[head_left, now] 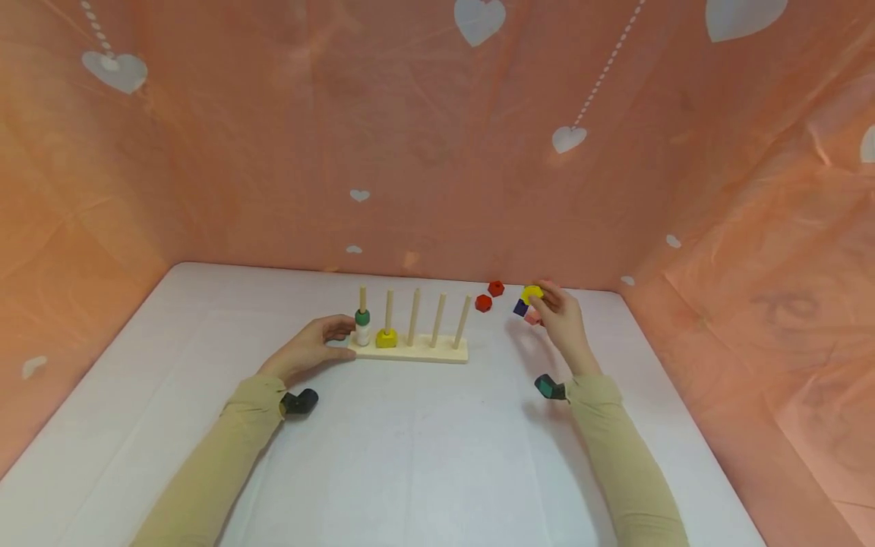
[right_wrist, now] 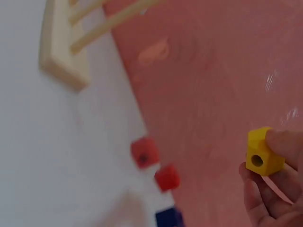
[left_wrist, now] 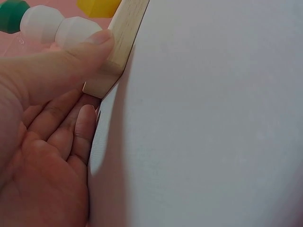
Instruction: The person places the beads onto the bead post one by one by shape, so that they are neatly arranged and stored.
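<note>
A wooden peg stand (head_left: 410,353) with several upright pegs sits on the table. White beads (head_left: 363,335) and a green bead (head_left: 362,317) above them are threaded on its leftmost peg. One yellow bead (head_left: 386,339) rests at the foot of the second peg. My left hand (head_left: 307,348) grips the stand's left end, thumb on the near side and fingers behind, as the left wrist view shows. Over the far right of the table, my right hand (head_left: 563,319) pinches another yellow bead (right_wrist: 265,152) between thumb and fingers; its hole shows in the right wrist view.
Two red beads (head_left: 483,303) lie right of the stand near the table's back edge. A dark blue bead (head_left: 521,308) and a pink bead (head_left: 532,316) lie beneath the right hand. An orange cloth (head_left: 410,152) with hearts rises behind the white table (head_left: 424,456).
</note>
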A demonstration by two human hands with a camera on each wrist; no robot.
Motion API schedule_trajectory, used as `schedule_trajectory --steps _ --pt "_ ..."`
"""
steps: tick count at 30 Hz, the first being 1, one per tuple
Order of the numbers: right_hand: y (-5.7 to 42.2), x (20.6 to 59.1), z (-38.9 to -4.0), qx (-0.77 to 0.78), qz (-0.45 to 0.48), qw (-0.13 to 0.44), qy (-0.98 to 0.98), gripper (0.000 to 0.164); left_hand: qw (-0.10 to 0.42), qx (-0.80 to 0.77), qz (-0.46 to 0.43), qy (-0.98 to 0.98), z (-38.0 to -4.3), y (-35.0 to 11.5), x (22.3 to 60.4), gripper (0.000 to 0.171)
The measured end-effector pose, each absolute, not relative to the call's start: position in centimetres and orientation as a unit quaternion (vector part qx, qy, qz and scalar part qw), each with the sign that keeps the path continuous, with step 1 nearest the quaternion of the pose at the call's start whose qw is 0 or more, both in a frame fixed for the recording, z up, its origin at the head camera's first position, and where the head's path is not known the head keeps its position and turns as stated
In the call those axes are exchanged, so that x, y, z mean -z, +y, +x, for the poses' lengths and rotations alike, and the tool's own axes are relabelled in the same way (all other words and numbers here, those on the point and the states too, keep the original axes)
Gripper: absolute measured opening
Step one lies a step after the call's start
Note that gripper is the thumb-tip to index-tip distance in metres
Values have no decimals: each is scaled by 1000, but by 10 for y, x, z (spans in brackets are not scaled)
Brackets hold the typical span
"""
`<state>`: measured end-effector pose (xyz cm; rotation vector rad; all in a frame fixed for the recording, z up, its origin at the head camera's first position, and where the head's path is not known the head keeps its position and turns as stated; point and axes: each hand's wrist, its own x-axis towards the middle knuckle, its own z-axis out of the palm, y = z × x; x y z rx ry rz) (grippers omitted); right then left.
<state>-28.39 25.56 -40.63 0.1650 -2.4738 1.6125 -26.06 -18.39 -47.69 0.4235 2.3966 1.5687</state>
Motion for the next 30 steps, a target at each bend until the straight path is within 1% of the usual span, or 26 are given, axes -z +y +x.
schedule_trajectory --steps 5,9,11,16,18,24,30 --pt "230 383 -281 -596 60 115 -793 44 123 -541 143 820 -260 -184 477 60" --pt "209 368 -275 -655 84 116 -742 45 122 -542 145 819 -260 -184 477 60" --pt "199 361 -272 -679 101 111 -719 43 125 -544 143 818 -255 -181 470 58" --pt "179 351 -269 -704 143 92 -690 38 131 -547 135 816 -255 -182 469 61" --pt "172 348 -269 -704 152 84 -688 38 129 -546 135 817 -259 -184 476 63" --pt "147 338 -268 -695 173 59 -695 35 123 -544 143 817 -258 -185 476 61" --pt "119 333 -267 -679 226 40 -697 35 125 -542 142 819 -257 -184 475 60"
